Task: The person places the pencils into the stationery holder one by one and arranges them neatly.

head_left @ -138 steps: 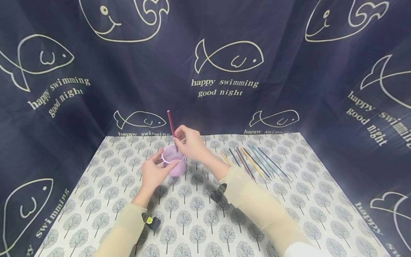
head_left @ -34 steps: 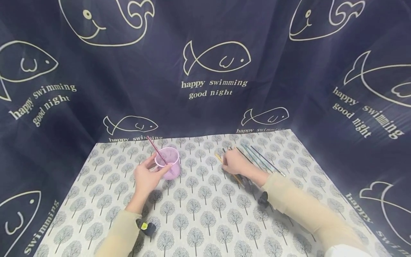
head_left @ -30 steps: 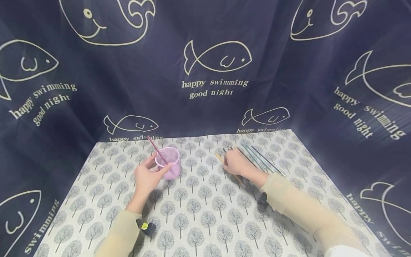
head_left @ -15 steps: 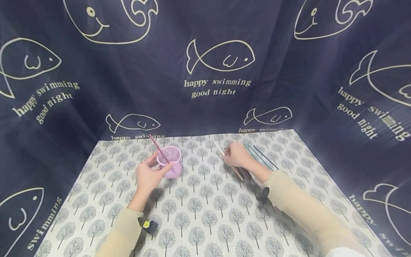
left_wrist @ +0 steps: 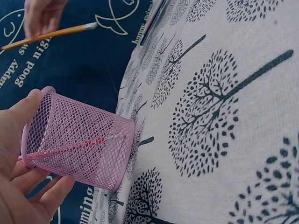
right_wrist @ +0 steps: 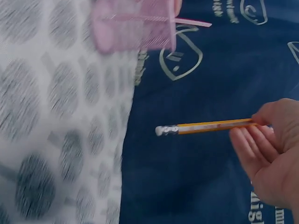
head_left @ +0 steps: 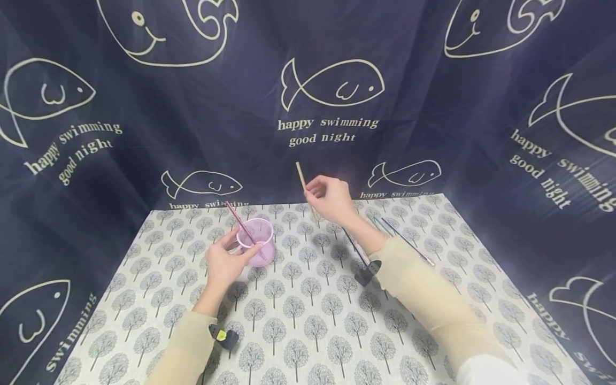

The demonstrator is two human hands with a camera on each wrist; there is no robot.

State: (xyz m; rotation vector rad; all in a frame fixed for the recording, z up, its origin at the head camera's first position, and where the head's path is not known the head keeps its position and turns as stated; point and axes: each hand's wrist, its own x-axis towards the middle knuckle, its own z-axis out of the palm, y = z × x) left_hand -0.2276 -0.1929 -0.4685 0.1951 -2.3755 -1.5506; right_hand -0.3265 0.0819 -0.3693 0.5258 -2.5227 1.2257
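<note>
On the table at centre left stands a pink mesh pencil cup (head_left: 263, 252), held round its near side by my left hand (head_left: 225, 263). A red pencil (head_left: 236, 215) leans inside it, its upper part sticking out over the rim; the left wrist view shows it through the mesh (left_wrist: 84, 144). My right hand (head_left: 332, 199) is up near the table's back edge, right of the cup. Between thumb and fingers it pinches a yellow pencil (right_wrist: 210, 126), whose silver ferrule and white eraser point toward the table in the right wrist view.
More pencils lie on the right side of the table, among them a dark one (head_left: 355, 245) and a blue one (head_left: 408, 241); my right forearm hides some. Tree-patterned cloth (head_left: 298, 321) covers the table. A dark blue fish-print curtain (head_left: 332, 155) rises behind.
Earlier my right hand lowered the red pencil into the cup, then reached to the pencils at right. It has since lifted the yellow pencil, moving up and left. My left hand still holds the cup.
</note>
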